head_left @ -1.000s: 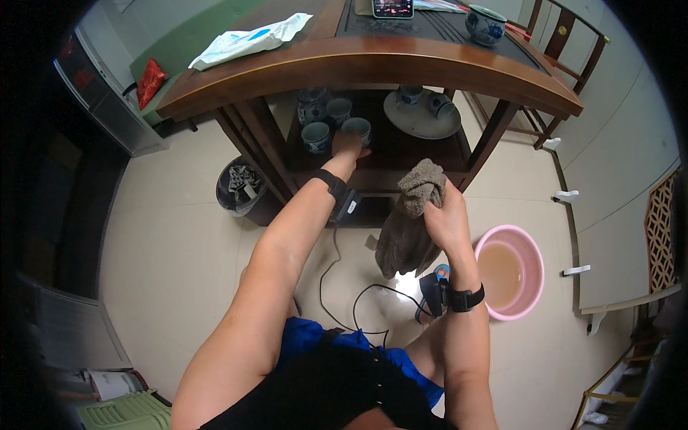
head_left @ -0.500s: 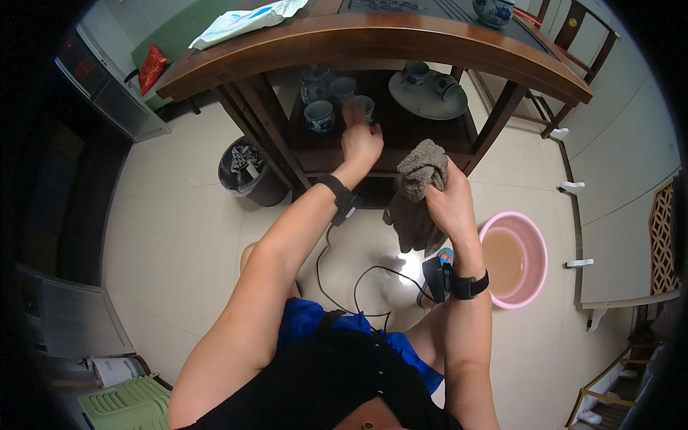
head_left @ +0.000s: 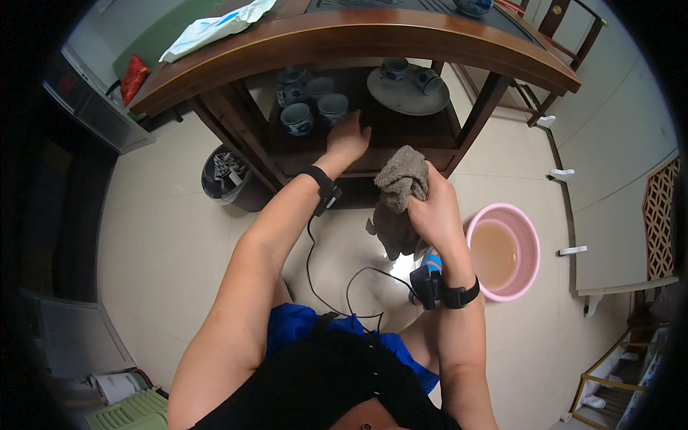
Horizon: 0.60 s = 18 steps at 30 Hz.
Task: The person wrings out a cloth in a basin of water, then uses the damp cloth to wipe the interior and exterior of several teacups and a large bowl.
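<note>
Under the wooden table, my left hand reaches onto the shelf. Its fingers are just at the right side of a blue-and-white cup, with the thumb apart and nothing visible in the grip. Another such cup stands left of it, with a third cup and a patterned jar behind. My right hand is closed round a bunched grey-brown towel, whose lower part hangs down in front of the shelf. At the shelf's right, a round plate bears two small cups, one tipped over.
The thick table edge overhangs the shelf. A pink basin of cloudy water stands on the floor by my right forearm. A lined bin is left of the table leg. Black cables hang between my arms.
My left hand has drawn back a little from over the cup to its right side. That cup sits slightly closer to the left one. The view has shifted somewhat; the towel stays in my right hand.
</note>
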Available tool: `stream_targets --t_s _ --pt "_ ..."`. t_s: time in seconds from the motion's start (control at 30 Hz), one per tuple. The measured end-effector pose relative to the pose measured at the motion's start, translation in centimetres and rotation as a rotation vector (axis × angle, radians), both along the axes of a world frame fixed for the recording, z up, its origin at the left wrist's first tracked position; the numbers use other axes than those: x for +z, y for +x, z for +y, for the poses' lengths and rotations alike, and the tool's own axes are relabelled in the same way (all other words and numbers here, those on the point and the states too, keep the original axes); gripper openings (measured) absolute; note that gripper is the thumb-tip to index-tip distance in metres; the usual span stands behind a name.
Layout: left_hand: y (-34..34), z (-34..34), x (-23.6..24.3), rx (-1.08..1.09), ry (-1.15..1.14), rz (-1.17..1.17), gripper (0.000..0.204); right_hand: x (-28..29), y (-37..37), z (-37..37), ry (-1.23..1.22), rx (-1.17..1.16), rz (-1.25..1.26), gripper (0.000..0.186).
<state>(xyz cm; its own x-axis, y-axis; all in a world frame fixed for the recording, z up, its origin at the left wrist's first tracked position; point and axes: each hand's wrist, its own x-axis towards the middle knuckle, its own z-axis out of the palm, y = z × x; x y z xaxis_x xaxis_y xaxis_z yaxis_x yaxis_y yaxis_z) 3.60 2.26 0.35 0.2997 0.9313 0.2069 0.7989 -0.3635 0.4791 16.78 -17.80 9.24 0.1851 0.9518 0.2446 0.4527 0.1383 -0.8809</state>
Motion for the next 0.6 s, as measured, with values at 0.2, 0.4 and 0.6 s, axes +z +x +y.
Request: stream_targets --t_s 0.2,0.4,0.6 --pt "1.9 1.6 1.0 0.013 0.177 -0.126 0.042 0.7 0.5 -1.1 0.049 -0.054 0.048 0.032" --pt "8.9 4.6 4.2 -0.277 0.369 -0.099 0.029 0.8 1.6 -2.3 0.091 -0.111 0.110 0.032" --pt "15.6 9.9 4.0 -0.385 0.714 0.268 0.039 1.3 2.7 -3.6 0.066 -0.145 0.141 0.031"
